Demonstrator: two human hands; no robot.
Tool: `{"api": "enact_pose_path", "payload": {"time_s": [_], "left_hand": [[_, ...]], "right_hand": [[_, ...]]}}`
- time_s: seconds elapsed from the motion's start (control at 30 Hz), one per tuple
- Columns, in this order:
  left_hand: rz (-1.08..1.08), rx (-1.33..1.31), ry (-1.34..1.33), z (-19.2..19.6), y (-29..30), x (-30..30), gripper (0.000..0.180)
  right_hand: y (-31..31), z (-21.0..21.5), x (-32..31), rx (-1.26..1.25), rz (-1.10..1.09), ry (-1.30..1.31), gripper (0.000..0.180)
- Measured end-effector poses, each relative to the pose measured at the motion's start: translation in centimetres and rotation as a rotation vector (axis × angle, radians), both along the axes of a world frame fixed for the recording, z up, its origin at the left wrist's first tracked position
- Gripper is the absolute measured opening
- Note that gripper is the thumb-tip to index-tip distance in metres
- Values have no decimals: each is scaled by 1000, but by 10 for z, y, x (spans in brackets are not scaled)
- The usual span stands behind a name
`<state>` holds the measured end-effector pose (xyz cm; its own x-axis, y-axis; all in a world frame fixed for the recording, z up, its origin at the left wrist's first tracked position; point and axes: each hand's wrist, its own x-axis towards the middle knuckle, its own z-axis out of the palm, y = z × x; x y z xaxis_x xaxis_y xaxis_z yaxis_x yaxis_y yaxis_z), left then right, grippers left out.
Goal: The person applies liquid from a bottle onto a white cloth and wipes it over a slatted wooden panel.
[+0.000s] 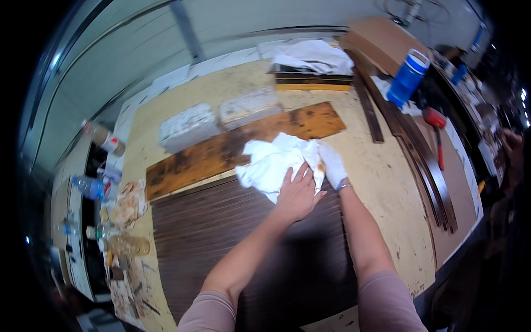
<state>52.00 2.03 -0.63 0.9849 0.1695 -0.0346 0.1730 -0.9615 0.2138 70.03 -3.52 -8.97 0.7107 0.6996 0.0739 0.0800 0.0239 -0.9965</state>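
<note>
A crumpled white cloth (271, 163) lies over the far edge of a dark brown grooved wooden panel (221, 227). My left hand (298, 193) is bare, its fingers stretched out and apart on the cloth's near side. At the cloth's right side is my right hand (332, 164), in a white glove with a bracelet at the wrist. It grips the cloth, though its fingertips blend into the folds. A brown stain shows between the two hands. Just beyond the panel lies a brown board with dark blotches (215, 157).
Two whitish blocks (189, 127) rest along the blotched board. Behind stands a cloth-topped stack (312, 80). Dark wooden strips (423, 171), a red mallet (434, 118) and a blue jug (409, 77) are on the right. Several bottles (126, 245) line the table's left side.
</note>
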Motion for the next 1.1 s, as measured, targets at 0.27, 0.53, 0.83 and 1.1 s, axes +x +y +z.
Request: {"api": "enact_pose_path", "payload": {"time_s": [0.27,0.53,0.83,1.1], "left_hand": [[931,78,-86,5,193,-249,66],[491,53,-79,-1,109,-204,63],[1028,-92,-321,-17,248,-330,38],[874,204,-399,-40,200,-258,38]], "right_hand": [[-13,21,2,-94,135,-162,37],[-21,52,-27,-351,183,-402,50],[-19,53,-27,-335,160,-351,45],[-25,46,-22,-337,143,-424,41]]}}
